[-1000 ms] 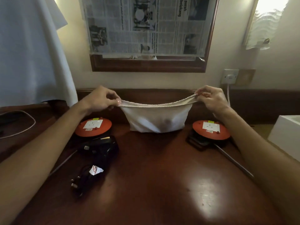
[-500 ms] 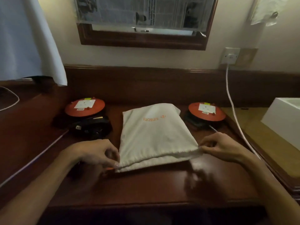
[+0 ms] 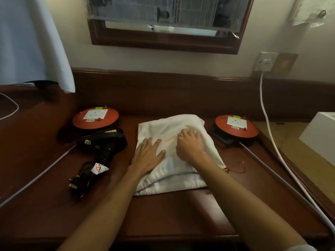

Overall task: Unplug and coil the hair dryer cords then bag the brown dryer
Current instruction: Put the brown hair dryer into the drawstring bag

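White cloth bag [image 3: 170,127] under my hands: orange lettering, upside down to me, partly covered, not readable in full. Socket reel [image 3: 95,118] labels, dryer cord tag [image 3: 98,168], newspaper [image 3: 168,9]: print too small to read.

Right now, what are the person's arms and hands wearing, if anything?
Both forearms are bare up to the frame edge, and the left hand and right hand wear no gloves. No watch or bracelet shows. A bit of grey fabric sits at the right arm's bottom edge, possibly a sleeve.
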Tool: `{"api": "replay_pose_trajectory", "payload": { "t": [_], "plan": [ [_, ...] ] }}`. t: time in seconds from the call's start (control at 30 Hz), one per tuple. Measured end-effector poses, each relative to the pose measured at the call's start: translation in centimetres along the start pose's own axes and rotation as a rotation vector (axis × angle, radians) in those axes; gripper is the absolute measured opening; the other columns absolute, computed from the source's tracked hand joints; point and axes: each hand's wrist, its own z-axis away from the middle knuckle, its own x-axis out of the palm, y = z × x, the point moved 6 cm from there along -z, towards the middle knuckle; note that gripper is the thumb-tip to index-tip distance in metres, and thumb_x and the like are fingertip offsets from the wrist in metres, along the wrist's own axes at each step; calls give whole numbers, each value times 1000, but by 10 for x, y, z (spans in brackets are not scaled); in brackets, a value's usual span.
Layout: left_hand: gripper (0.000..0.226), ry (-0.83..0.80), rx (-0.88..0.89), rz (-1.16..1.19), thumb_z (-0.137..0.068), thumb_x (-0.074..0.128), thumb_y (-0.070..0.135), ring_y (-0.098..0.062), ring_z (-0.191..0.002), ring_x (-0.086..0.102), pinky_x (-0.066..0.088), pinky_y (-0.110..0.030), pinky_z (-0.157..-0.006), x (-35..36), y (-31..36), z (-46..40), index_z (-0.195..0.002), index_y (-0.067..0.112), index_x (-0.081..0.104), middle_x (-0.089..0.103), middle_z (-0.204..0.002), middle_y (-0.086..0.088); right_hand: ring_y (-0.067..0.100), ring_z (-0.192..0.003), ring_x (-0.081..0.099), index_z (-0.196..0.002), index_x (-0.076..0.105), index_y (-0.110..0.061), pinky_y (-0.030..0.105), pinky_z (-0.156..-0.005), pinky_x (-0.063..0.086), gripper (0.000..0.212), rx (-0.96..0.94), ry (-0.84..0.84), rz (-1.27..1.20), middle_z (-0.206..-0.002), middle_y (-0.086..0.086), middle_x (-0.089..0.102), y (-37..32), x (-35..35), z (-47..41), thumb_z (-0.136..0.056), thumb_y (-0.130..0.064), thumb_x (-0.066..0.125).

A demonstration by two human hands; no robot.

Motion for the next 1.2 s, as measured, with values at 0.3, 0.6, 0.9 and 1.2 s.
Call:
{"api": "replay_pose_trajectory", "payload": {
  "t": [0.3,0.6,0.9,1.2],
  "plan": [
    [73,19,-20,-85,-97,21,71,-26,-155,-17,-12,-43,-124,8,-3,-4,-161,39,8,-9,-170,-5,38,-155,-1,-152,38,-12,63,-121,6,59,-126,-182,337,-166,17,17,-18,36,-20,-103,-44,41],
    [69,14,-26,-192,-93,29,75,-35,-142,31,21,-54,-115,-26,6,-25,-144,31,44,33,-156,-12,34,-130,48,-131,59,-13,55,-115,27,35,-191,1,245,-137,14,58,-21,0,-35,-98,-28,56],
    [80,-36,-31,-11,-95,24,76,-22,-155,-17,-7,-41,-125,3,-1,-32,-161,38,0,-20,-168,-5,49,-151,-6,-159,9,-7,76,-114,-3,81,-89,-263,561,-166,26,0,-5,42,-25,-101,-57,34],
    [84,-29,-38,-79,-92,18,79,-19,-154,-21,-12,-39,-125,6,-8,-41,-161,37,-2,-18,-168,-3,40,-151,-22,-159,-5,-6,68,-114,-19,71,-176,-225,485,-167,16,-13,26,49,-28,-103,-42,20]
  ]
}}
